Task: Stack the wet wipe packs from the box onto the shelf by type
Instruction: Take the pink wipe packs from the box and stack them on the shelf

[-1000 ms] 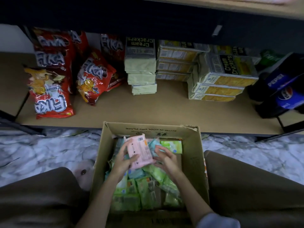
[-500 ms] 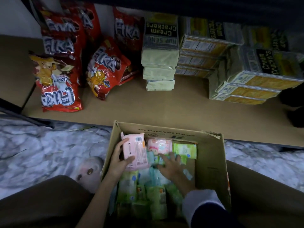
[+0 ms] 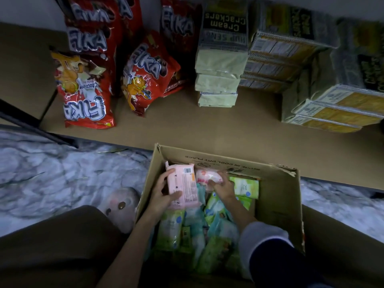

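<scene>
2 pink packs, barcode side up, left hand gripping 1

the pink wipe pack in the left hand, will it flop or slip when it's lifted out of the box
The pink pack probably holds its flat shape: it stands on edge without sagging in the left hand. Its glossy film wrapper may be a little slippery. It looks light, since one hand holds it.

Lighting: dim overall, cool cast. Brightest on the marble floor left of the left hand; deep shadow below both hands, in the near end of the box. Sharpness: soft throughout; cracker packs far right of the hands smeared. Distortion: wide-angle bowing at the edges, corners darkened.
</scene>
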The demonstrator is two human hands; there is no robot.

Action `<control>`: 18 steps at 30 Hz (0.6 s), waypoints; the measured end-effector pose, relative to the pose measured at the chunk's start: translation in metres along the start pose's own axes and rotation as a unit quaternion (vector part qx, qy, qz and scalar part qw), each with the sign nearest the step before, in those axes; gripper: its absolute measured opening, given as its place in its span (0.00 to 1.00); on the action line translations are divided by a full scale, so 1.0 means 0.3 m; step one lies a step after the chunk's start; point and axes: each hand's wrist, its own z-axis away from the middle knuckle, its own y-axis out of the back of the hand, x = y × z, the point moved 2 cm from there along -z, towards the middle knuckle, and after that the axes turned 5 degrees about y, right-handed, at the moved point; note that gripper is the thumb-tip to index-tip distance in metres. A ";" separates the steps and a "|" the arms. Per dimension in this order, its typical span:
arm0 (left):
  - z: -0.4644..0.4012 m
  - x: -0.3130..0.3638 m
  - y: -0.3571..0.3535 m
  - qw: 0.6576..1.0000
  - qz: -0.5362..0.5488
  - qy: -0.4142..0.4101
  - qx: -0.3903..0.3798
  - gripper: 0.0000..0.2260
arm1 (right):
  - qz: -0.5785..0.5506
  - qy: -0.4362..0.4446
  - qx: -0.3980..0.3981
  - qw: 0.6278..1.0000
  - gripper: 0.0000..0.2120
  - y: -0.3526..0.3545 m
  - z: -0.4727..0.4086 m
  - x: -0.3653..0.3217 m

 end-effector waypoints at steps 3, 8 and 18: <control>-0.004 -0.004 0.001 1.000 0.003 0.003 0.000 0.27 | 0.033 -0.022 -0.005 0.999 0.25 -0.048 -0.030 0.012; -0.004 -0.007 0.001 1.000 -0.004 -0.020 0.000 0.27 | 0.092 0.066 -0.021 0.993 0.24 -0.055 -0.032 0.002; 0.005 -0.014 0.011 1.000 -0.008 -0.018 -0.002 0.26 | 0.017 0.116 -0.015 0.993 0.21 -0.048 0.001 -0.039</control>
